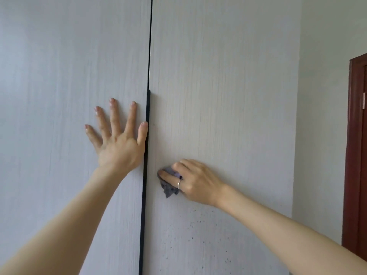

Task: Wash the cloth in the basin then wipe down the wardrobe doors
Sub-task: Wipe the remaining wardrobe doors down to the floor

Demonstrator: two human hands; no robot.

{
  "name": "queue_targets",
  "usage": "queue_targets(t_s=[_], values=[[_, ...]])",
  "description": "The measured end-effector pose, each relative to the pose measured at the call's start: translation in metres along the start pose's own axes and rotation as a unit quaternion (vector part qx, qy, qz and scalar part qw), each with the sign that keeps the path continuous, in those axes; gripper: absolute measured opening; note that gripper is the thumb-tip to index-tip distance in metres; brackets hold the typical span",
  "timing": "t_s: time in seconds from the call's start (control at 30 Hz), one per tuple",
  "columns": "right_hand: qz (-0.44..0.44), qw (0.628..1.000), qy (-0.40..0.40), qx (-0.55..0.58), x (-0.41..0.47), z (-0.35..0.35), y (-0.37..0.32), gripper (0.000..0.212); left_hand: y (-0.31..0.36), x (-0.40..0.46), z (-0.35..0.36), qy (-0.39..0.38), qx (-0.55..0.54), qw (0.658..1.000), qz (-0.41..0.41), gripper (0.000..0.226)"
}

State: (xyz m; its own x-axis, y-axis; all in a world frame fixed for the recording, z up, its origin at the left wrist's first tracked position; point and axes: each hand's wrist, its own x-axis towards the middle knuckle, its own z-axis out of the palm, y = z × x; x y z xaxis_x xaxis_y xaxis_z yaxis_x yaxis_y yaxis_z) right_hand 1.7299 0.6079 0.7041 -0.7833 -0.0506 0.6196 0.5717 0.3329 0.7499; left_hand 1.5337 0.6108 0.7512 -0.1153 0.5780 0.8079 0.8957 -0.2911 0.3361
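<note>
Wardrobe doors fill the head view: two tall, flat panels in pale grey with a fine upright wood-grain print, matte and smooth. The left door [59, 96] and right door [228, 86] meet at a thin dark gap, with a slim black handle strip [147, 135] running down it.

The left hand [117, 139] lies flat on the left door, fingers spread and straight, gripping nothing, thumb touching the strip. The right hand [190, 179], wearing a ring [179, 183], presses a small crumpled grey-purple cloth [168, 185] against the right door, fingers curled over it. The cloth sits at about 6 o'clock from centre, just beside the gap.

Dark specks [195, 231] dot the door at 5 o'clock from the cloth. Wiping well likely means firm, overlapping strokes along the grain, working down over those specks while the left hand steadies the doors.

At 3 o'clock stand a plain white wall [321, 116] and a reddish-brown door frame [355, 155].
</note>
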Motion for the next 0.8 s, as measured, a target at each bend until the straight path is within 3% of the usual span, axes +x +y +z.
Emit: queue_targets(t_s=[0.03,0.1,0.2,0.27,0.33,0.43,0.5,0.57,0.7,0.8], values=[[-0.025,1.000,-0.007,-0.005,0.003,-0.002,0.007,0.028,-0.001,0.001,0.000,0.003,0.002,1.000,0.004,0.058],[0.016,1.000,0.012,-0.022,0.016,-0.007,0.026,0.029,-0.002,0.000,0.001,0.001,0.004,1.000,0.009,0.059],[0.220,0.971,0.094,-0.028,0.049,-0.012,0.049,0.044,-0.003,-0.001,0.001,-0.001,-0.001,1.000,0.011,0.059],[0.304,0.944,0.127,-0.012,0.066,-0.010,0.046,0.048,-0.004,0.000,0.001,0.000,0.000,1.000,0.011,0.059],[0.283,0.952,0.119,0.006,0.068,-0.005,0.034,0.041,-0.003,0.000,0.002,-0.001,0.002,1.000,0.011,0.058],[0.086,0.995,0.038,0.013,0.052,-0.002,0.020,0.026,-0.003,0.001,0.002,0.000,-0.002,1.000,0.008,0.058],[0.003,1.000,-0.009,0.014,0.052,-0.009,0.029,0.023,-0.004,0.000,0.000,-0.004,-0.004,1.000,0.011,0.058],[0.026,1.000,-0.005,0.002,0.065,-0.017,0.048,0.028,-0.005,0.000,-0.001,-0.014,-0.004,1.000,0.011,0.057],[0.218,0.973,0.076,-0.007,0.111,-0.023,0.079,0.032,-0.007,-0.002,-0.002,-0.029,0.002,0.999,0.013,0.057],[0.240,0.967,0.086,0.008,0.124,-0.018,0.076,0.040,-0.010,-0.005,-0.002,-0.024,0.002,1.000,0.015,0.055]])
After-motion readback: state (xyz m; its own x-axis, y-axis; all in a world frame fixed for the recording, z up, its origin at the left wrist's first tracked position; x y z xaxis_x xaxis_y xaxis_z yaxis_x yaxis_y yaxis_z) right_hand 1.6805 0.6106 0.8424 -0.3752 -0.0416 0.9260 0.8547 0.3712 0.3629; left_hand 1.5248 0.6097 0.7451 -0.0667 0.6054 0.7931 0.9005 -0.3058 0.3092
